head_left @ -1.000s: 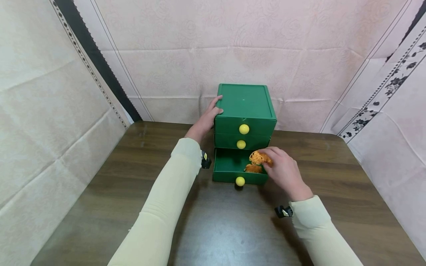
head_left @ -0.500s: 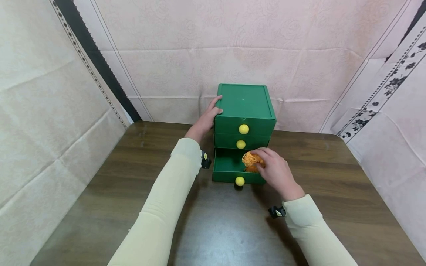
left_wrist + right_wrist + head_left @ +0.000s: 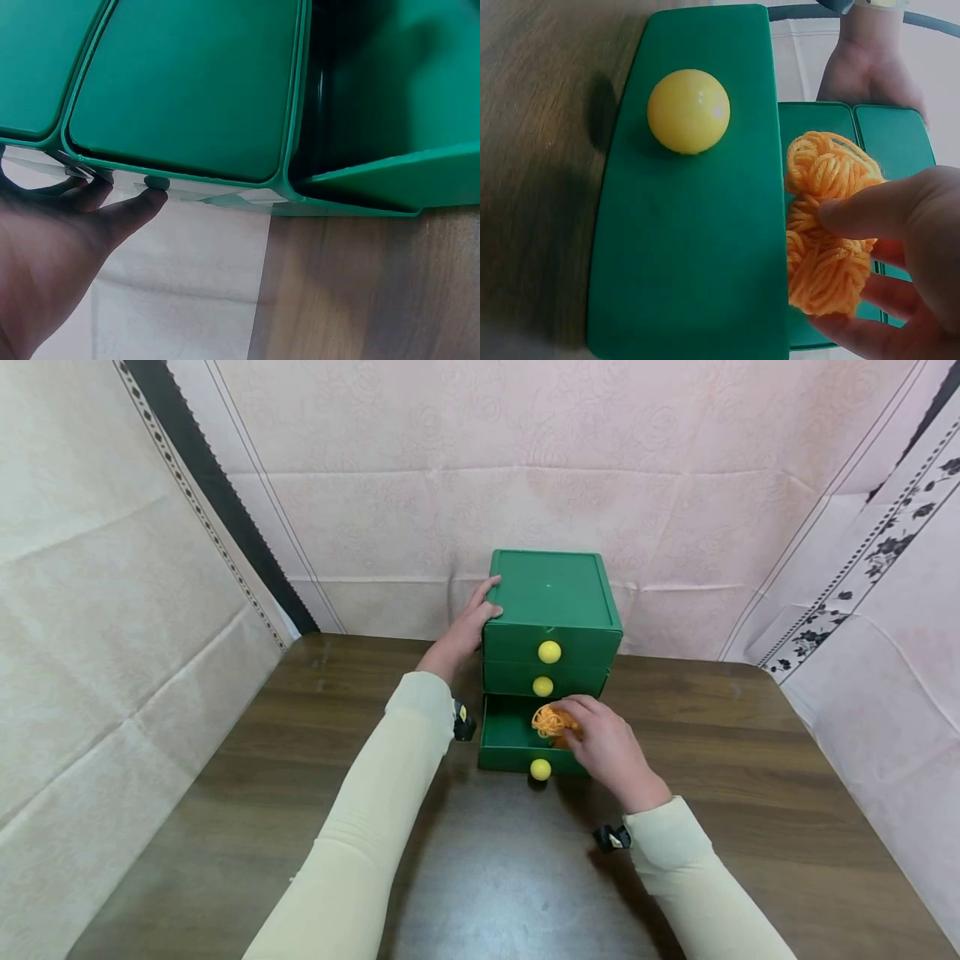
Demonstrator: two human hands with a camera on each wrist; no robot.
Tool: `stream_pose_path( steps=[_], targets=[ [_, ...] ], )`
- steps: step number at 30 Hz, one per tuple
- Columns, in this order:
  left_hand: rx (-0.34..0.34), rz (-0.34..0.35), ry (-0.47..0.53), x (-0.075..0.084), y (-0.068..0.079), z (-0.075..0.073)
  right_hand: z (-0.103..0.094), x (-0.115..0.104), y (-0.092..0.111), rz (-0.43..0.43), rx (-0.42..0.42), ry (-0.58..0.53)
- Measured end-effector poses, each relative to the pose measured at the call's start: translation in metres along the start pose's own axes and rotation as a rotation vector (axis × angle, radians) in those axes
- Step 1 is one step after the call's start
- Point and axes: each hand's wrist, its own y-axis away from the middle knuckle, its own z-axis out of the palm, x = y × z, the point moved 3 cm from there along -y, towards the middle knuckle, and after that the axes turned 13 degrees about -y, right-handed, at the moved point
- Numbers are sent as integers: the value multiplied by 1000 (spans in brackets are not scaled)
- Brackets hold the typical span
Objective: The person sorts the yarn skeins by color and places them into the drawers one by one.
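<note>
A green cabinet [image 3: 552,589] with yellow knobs stands on the table, its bottom drawer [image 3: 504,758] pulled out. My left hand [image 3: 467,631] rests against the cabinet's left side, fingers reaching over the top edge; the left wrist view shows fingertips touching the side wall. With thumb and fingers my right hand [image 3: 613,750] pinches a skein of orange yarn [image 3: 829,274] over the open drawer. Below it in the drawer lies another orange piece [image 3: 560,743], mostly hidden by the hand and skein. The drawer's right end is behind my right hand.
Two upper drawers are closed, with yellow knobs [image 3: 549,652] on their fronts. The brown wooden table [image 3: 480,877] extends in front and to both sides. Pale patterned cloth [image 3: 555,460] hangs close behind the cabinet.
My right hand has moved left over the drawer with the yarn skein, covering more of the orange piece below. My left hand and the cabinet have stayed in place.
</note>
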Motion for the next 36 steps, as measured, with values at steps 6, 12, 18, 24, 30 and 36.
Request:
stream_pose_path(
  steps=[6, 12, 18, 24, 30, 36],
  targets=[
    [26, -1, 6, -18, -17, 2, 6, -2, -2, -6, -15, 6],
    [63, 19, -1, -26, -23, 4, 11, -4, -3, -26, -13, 19],
    [69, 24, 7, -26, -23, 4, 15, -8, -4, -50, -9, 21],
    [73, 30, -4, -28, -24, 4, 21, -10, -5, -38, -35, 5],
    [63, 30, -14, -28, -25, 3, 26, -12, -7, -62, -41, -3],
    [18, 10, 4, -14, -12, 0, 29, -13, -9, -58, -60, 4]
  ],
)
